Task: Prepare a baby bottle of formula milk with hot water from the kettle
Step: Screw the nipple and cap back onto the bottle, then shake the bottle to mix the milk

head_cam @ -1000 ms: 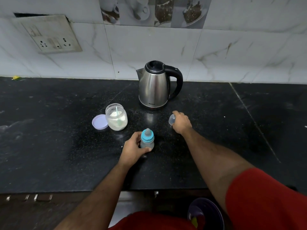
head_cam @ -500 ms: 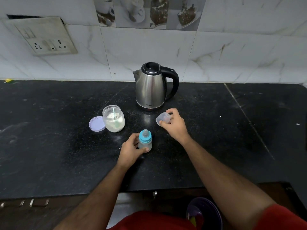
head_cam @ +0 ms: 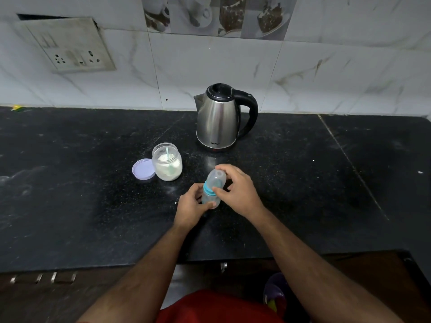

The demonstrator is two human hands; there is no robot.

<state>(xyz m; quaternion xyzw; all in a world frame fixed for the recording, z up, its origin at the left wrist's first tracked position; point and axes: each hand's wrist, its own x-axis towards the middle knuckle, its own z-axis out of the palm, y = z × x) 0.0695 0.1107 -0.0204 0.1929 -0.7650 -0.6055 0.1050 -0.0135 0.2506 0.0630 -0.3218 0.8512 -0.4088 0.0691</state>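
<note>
The baby bottle (head_cam: 211,197) stands near the front middle of the black desk (head_cam: 70,194), tilted a little toward the wall. The left hand (head_cam: 192,206) wraps its fingers and thumb around the bottle's clear lower body, a closed grip on the bottle itself. The right hand (head_cam: 238,190) pinches the clear domed cap (head_cam: 218,179) between thumb and fingers, and the cap sits over the teat on top of the teal collar (head_cam: 208,188) (whether it is fully seated cannot be told).

Behind the hands, near the wall, stands the steel kettle (head_cam: 218,122) with its black lid down and its black handle turned to the right. To the left of the bottle and well apart from it is an open clear jar (head_cam: 166,163) of white powder with a pale green scoop handle standing in it. The jar's lilac lid (head_cam: 143,169) lies flat on the desk, touching or just beside the jar's left side. A faint dusting of white powder marks the desk between jar and bottle.

Nothing lies between the bottle and the kettle except the right hand's own fingers. On the tiled wall at upper left is a socket plate (head_cam: 70,45). Below the desk's front edge, a purple bin (head_cam: 275,292) shows partly behind the right forearm.
</note>
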